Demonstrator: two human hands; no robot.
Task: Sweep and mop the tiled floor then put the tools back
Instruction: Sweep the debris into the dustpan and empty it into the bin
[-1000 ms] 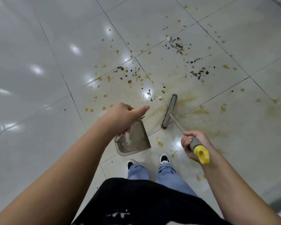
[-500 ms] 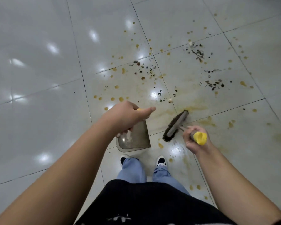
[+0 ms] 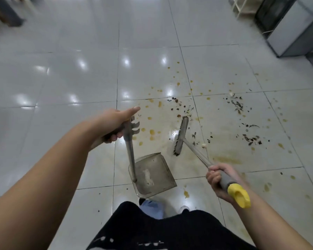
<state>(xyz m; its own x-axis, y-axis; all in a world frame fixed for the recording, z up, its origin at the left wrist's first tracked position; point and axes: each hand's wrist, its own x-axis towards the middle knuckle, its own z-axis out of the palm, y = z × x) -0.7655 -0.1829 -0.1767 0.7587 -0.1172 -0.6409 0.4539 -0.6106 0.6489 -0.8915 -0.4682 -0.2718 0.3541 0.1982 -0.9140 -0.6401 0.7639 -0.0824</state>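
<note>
Change: since half a second ago the view has lifted, so more of the room shows; the broom head has swung out from beside the feet to the dirt farther ahead, and the dustpan's long handle now shows below the left hand.
Floor: glossy pale tiled floor (image 3: 65,74) with dark grout lines and bright ceiling-light reflections.
Spill: yellow-brown droplets (image 3: 152,131) and a smeared film spread across the tiles ahead and to the right.
Debris: dark flakes (image 3: 237,105) scattered in patches on the right tiles, with a few small pale bits among them.
Room: a dark cabinet with a pale side panel (image 3: 285,22) stands at the upper right; blurred dark furniture sits at the upper left corner.
Left hand: the left hand (image 3: 114,121) grasps the top of the dustpan handle, fingers curled under it and thumb stretched forward along the top.
Dustpan: the grey dustpan (image 3: 152,175) sits just in front of the feet, its handle rising up to the left hand; a toothed comb juts from the handle just beside the fingers; a pale smear marks the pan's inside.
Right hand: the right hand (image 3: 219,179) is clenched around the grey grip of the broom, the yellow end cap sticking out behind it toward the wrist.
Broom: the broom (image 3: 181,136) has its head near the dustpan's far right corner but apart from it, bristles among the droplets and dark flakes.
Person: dark top, blue trousers and a shoe toe show at the bottom edge.
</note>
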